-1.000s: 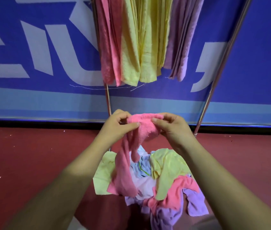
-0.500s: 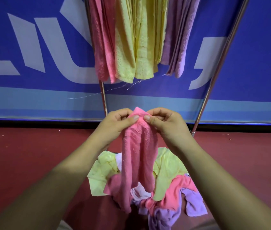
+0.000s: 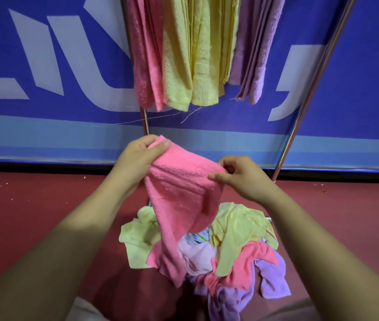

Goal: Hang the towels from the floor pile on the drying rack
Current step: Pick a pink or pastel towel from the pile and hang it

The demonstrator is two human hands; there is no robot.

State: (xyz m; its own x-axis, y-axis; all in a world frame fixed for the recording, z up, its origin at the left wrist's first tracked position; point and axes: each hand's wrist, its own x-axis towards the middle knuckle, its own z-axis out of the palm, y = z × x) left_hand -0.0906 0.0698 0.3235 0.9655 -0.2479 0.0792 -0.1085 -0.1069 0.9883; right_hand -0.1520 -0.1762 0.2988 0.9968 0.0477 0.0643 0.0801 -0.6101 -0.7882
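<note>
Floor (image 3: 33,216) of dull red, speckled with pale bits, runs back to a blue banner (image 3: 44,72) with large white letters and a paler band along its foot. Before the banner stands the drying rack (image 3: 309,89), its two metal legs slanting down to the floor. Hanging towels (image 3: 197,54) in pink, yellow and purple bunch together toward the left leg. The pile (image 3: 241,239) of crumpled towels lies low between the legs.

Above the pile, the left hand (image 3: 137,158) and right hand (image 3: 239,177) each pinch the upper edge of a pink towel (image 3: 183,193), thumb against curled fingers, the left hand higher. The towel's lower end hangs in front of the pile. Bare floor spreads to both sides, and a gap shows between the purple towels and the right leg.
</note>
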